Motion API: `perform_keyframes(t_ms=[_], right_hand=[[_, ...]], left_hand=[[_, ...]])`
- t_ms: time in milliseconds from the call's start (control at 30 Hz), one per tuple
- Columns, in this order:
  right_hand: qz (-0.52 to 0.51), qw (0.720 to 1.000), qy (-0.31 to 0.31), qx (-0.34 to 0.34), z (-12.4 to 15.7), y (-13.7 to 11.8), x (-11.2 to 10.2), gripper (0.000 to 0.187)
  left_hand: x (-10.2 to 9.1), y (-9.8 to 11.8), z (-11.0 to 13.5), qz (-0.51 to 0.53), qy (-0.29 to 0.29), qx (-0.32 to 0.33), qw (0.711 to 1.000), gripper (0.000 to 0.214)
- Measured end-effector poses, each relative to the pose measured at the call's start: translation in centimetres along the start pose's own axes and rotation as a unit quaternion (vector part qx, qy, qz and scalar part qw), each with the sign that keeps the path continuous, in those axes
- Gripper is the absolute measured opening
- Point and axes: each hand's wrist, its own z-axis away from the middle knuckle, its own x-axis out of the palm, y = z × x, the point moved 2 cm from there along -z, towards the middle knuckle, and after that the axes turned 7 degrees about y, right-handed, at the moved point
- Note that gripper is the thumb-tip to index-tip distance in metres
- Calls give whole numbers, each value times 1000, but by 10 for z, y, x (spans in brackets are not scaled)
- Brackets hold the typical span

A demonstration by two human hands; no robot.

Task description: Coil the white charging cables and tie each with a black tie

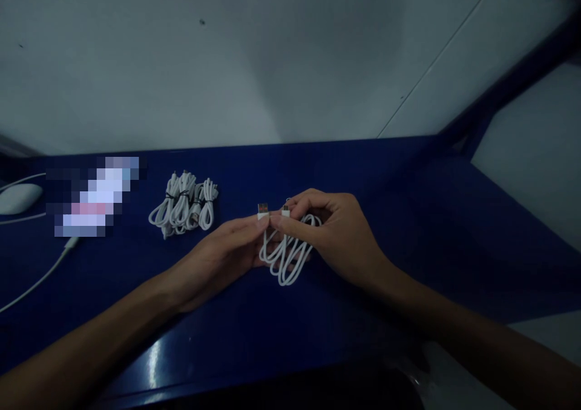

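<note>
A white USB cable [287,257] hangs in loose loops between both hands above the blue table [408,216]. My left hand [222,254] pinches the end with the metal USB plug [262,209]. My right hand [333,228] is closed around the looped cable and its smaller plug [285,211]. The two plugs sit side by side, pointing up. The lower loops hang just over the table top.
A pile of several coiled, tied white cables [185,206] lies to the left of my hands. Further left is a blurred-out object [93,198], a white rounded device [18,198] and a loose white cord [40,274]. A pale wall stands behind the table.
</note>
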Motion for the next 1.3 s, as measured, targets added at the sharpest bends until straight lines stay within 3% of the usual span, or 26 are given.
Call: perform_keyframes(t_ms=[1300], right_hand=[[33,999,4,-19,0,0,0,37]], left_hand=[[0,1,1,-9,-4,-7,1000,41]])
